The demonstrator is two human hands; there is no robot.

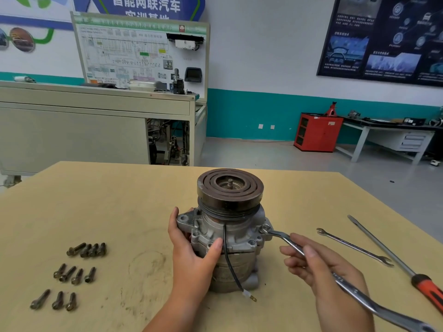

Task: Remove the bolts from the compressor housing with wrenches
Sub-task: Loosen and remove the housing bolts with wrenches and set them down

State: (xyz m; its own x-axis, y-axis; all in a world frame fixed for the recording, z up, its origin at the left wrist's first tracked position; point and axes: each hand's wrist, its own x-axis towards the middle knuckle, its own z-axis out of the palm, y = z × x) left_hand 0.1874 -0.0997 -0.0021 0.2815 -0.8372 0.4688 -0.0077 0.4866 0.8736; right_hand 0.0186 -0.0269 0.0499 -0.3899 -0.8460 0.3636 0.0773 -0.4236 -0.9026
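Note:
A grey compressor housing (236,238) stands upright on the tan table (119,207), its rusty grooved pulley (230,188) on top. My left hand (191,250) grips the housing's left side, thumb across the front flange. My right hand (318,264) holds a long silver wrench (354,295); the wrench's head sits on a bolt (265,228) at the housing's right flange. A black wire with a terminal (231,264) hangs down the front. Several removed bolts (76,275) lie in three rows at the table's left.
A second, slimmer wrench (354,246) and a screwdriver with a red-and-black handle (393,257) lie on the table at the right. Beyond the table stand a grey training bench with a wiring board (141,53) and a red cabinet (317,131).

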